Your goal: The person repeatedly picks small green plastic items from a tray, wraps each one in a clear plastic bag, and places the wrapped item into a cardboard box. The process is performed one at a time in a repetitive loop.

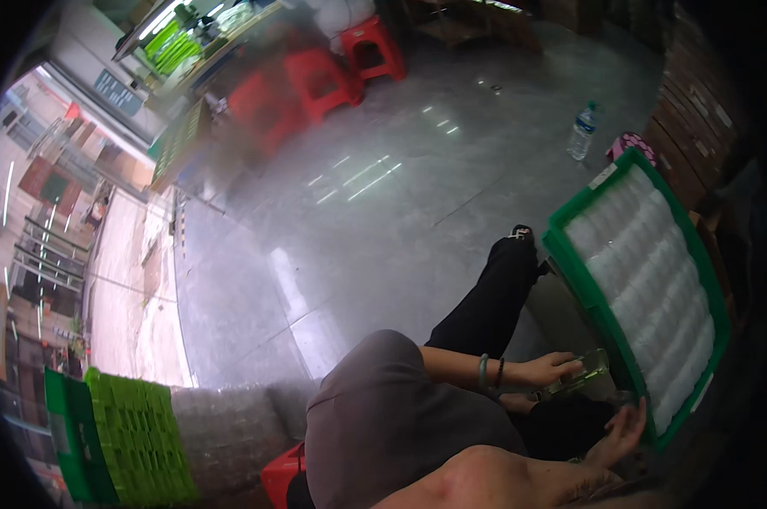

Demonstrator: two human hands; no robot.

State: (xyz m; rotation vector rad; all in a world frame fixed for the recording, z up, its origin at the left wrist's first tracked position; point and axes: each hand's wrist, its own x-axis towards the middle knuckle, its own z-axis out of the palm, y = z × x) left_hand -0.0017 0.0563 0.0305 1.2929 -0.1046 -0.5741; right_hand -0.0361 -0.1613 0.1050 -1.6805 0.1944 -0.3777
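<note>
My left hand [551, 370], with two bracelets at its wrist, is closed around a small clear container [589, 368] with a yellowish-green tint. Lower down, my right hand [623, 434] has its fingers stretched out and apart, beside the near edge of a green tray [600, 280]. Nothing plainly shows in it; a faint blur lies just above the fingers. White rounded packets [646, 288] fill the tray in rows. A patch of skin shows beneath my left hand, partly hidden, and I cannot make out what it belongs to.
Lime-green trays [137, 437] are stacked at the lower left beside clear plastic stacks [231, 433]. Red stools [320, 81] stand at the back. A water bottle [581, 131] and a pink patterned item [632, 148] are on the floor, near brown boxes [689, 110].
</note>
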